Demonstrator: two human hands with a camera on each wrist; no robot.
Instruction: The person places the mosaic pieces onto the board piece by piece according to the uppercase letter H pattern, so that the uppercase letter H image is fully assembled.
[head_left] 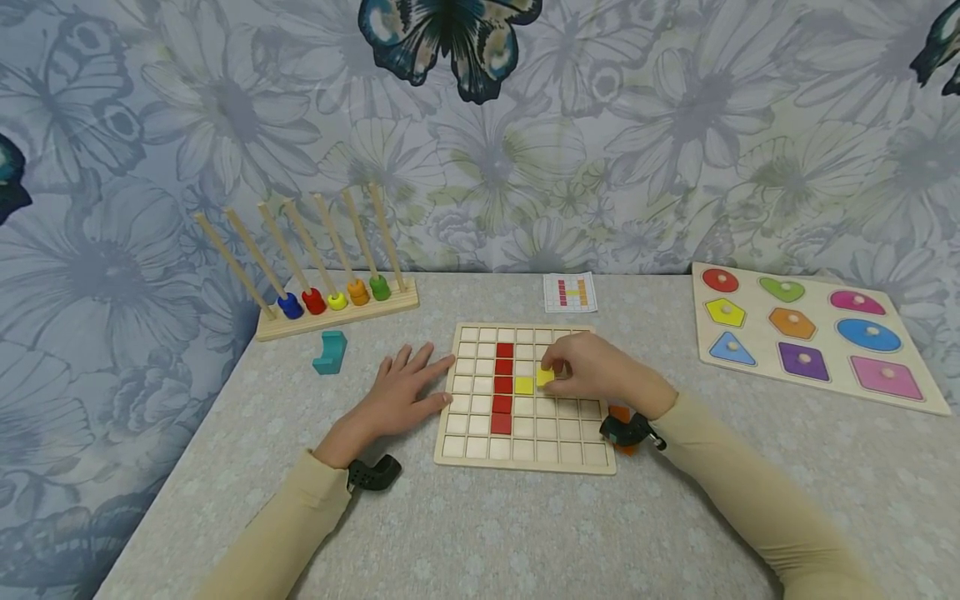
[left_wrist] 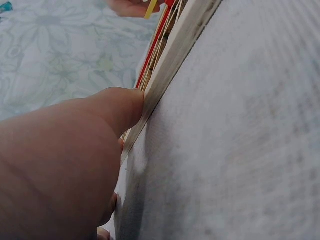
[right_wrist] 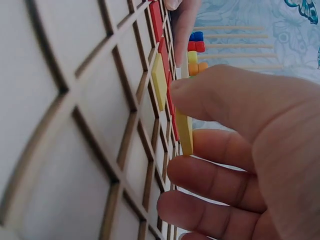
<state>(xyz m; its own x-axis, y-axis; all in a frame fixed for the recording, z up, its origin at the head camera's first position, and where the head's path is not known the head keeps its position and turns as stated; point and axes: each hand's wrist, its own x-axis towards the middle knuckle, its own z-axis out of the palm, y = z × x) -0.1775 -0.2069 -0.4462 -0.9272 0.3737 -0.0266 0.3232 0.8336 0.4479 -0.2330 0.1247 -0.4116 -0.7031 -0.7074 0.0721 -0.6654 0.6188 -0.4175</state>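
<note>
A wooden grid board [head_left: 480,447] lies on the table, with a column of red square tiles [head_left: 502,385] set in its cells. To the right of that column, one yellow tile [head_left: 523,385] sits in a cell. Between thumb and fingers my right hand [head_left: 592,367] pinches a second yellow tile [right_wrist: 185,132], tilted, just over the board beside the placed one. My left hand [head_left: 397,396] lies with spread fingers at the board's left edge; its thumb [left_wrist: 127,102] touches the wooden rim. Orange pieces [head_left: 619,414] show partly under my right wrist.
A pattern card [head_left: 570,293] lies behind the board. At the back left stands a peg stand [head_left: 390,297] with coloured rings, and a teal block [head_left: 330,352] is in front of it. A shape puzzle board [head_left: 757,321] lies at the right.
</note>
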